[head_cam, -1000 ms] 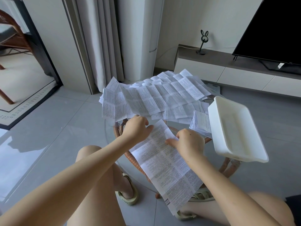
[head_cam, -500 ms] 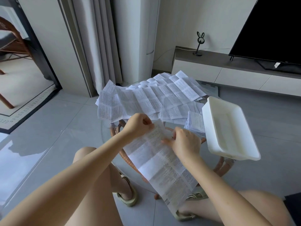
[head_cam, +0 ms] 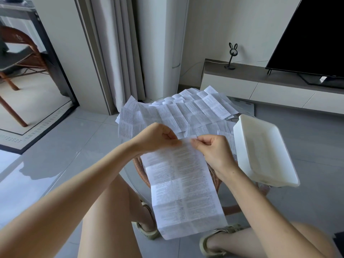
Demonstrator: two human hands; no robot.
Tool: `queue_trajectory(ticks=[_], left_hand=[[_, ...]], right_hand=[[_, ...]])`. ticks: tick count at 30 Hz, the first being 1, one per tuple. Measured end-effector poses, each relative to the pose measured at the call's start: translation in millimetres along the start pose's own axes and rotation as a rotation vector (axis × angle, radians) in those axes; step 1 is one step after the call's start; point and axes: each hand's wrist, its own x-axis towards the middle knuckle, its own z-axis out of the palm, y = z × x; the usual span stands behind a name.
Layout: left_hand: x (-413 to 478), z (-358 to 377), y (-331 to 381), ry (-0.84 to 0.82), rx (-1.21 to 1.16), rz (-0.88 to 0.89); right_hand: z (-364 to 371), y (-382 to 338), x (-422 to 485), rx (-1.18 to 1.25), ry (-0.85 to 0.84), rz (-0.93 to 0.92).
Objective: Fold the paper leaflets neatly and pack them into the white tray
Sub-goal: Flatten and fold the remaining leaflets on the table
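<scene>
leaflet (head_cam: 183,187): thin, limp, creased; grip at top corners | left hand (head_cam: 154,138), right hand (head_cam: 214,149): both pinched its top edge | white tray (head_cam: 242,131): empty

**Leaflet (head_cam: 182,183) in front, pile of leaflets (head_cam: 186,110) behind, tray (head_cam: 264,151) right**

One leaflet hangs between the left grip (head_cam: 156,138) and right grip (head_cam: 214,149), each pinching its top edge. Behind it a pile of leaflets lies spread on the bench (head_cam: 141,171). The tray sits on the bench's right side, just right of the right grip, beside the pile.
</scene>
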Motion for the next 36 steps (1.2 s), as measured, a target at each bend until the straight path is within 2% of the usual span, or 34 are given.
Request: queue_trajectory(ticks=[3, 6, 10, 13, 20, 36], left_hand=[[-2.8, -7.9, -8.8, 0.036, -0.008, -0.067], [-6.7, -10.9, -20.9, 0.038, -0.221, -0.143], [-10.6, -2.5, -27.7, 0.127, -0.536, -0.25], [-13.8, 6.2, -28.5, 0.191, -0.667, -0.282], [-15.3, 15.0, -27.7, 0.235, -0.749, -0.233], [-17.6, 12.5, -24.4, 0.227, -0.739, -0.245]], right_hand=[[-13.1, -3.0, 0.6, 0.078, 0.105, 0.036], [-23.4, -7.0, -0.5, 0.102, 0.183, 0.034], [-26.8, -6.0, 3.0, 0.088, 0.229, 0.026], [-28.6, -4.9, 4.2, 0.093, 0.243, 0.026], [-32.8, -6.1, 3.1, 0.11, 0.256, 0.051], [-34.3, -12.3, 13.2, -0.002, 0.319, 0.076]])
